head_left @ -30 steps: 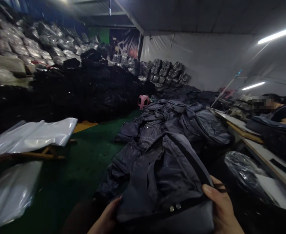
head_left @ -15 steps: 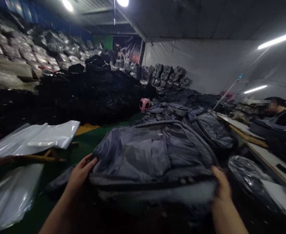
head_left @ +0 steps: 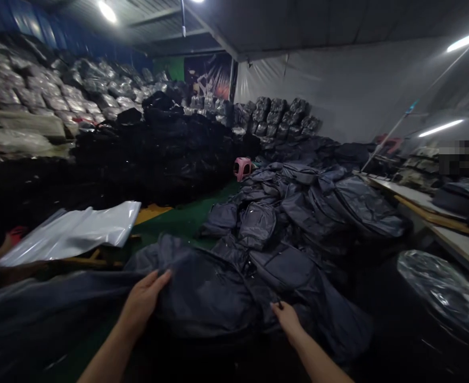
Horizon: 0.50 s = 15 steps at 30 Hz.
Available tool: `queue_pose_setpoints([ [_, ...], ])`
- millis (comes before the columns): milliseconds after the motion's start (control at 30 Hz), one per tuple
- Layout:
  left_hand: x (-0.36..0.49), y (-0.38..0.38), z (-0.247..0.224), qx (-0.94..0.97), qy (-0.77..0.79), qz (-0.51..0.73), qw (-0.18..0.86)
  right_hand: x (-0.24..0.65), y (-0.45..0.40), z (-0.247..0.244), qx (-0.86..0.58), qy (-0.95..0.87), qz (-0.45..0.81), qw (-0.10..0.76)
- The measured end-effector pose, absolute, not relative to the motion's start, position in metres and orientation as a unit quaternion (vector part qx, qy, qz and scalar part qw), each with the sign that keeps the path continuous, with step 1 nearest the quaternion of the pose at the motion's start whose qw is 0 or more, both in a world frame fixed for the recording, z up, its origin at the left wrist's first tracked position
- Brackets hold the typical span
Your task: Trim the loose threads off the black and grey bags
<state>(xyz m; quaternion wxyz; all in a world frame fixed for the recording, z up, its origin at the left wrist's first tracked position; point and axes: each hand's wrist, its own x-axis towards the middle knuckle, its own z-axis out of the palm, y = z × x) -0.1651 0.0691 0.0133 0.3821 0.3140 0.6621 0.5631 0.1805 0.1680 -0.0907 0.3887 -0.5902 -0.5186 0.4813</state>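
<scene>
A dark grey backpack (head_left: 208,300) lies slack in front of me, its fabric folded and creased. My left hand (head_left: 142,303) is closed on its left part, thumb and forefinger showing and the other fingers hidden. At its right side my right hand (head_left: 288,319) pinches the bag, with a small dark piece at the fingertips, too small to name for sure. Just beyond, more dark backpacks (head_left: 258,223) are heaped on the green floor (head_left: 182,221). Dark cloth (head_left: 58,298) stretches out to the left of my left hand.
Clear plastic sheets (head_left: 78,231) lie on a low wooden stand at left, with part of another person beside them. A pink stool (head_left: 243,168) stands behind. At right are a long worktable (head_left: 453,239), another person and a plastic-wrapped bundle (head_left: 437,282). Wrapped bundles (head_left: 46,88) are stacked behind.
The backpack, held up and spread open between both hands before, is now lower and collapsed. My right hand has moved left, closer to my left hand. The view has shifted slightly.
</scene>
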Motion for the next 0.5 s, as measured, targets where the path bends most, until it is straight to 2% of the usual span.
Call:
queue_pose_setpoints([
  [133, -0.091, 0.049, 0.014, 0.508, 0.631, 0.482, 0.335, 0.138, 0.156, -0.062, -0.515, -0.582, 0.506, 0.374],
  [233, -0.054, 0.027, 0.000, 0.518, 0.642, 0.463, 0.324, 0.111, 0.138, -0.016, -0.450, -0.614, 0.526, 0.378],
  [333, -0.030, 0.005, -0.023, 0.500, 0.634, 0.470, 0.358, 0.095, 0.118, 0.021, -0.376, -0.641, 0.548, 0.383],
  [400, -0.014, -0.007, -0.043, 0.507, 0.629, 0.454, 0.376, 0.091, 0.109, 0.029, -0.387, -0.642, 0.535, 0.390],
  [500, 0.009, -0.021, -0.069, 0.561, 0.631, 0.357, 0.400, 0.100, 0.105, 0.019, -0.449, -0.571, 0.545, 0.418],
])
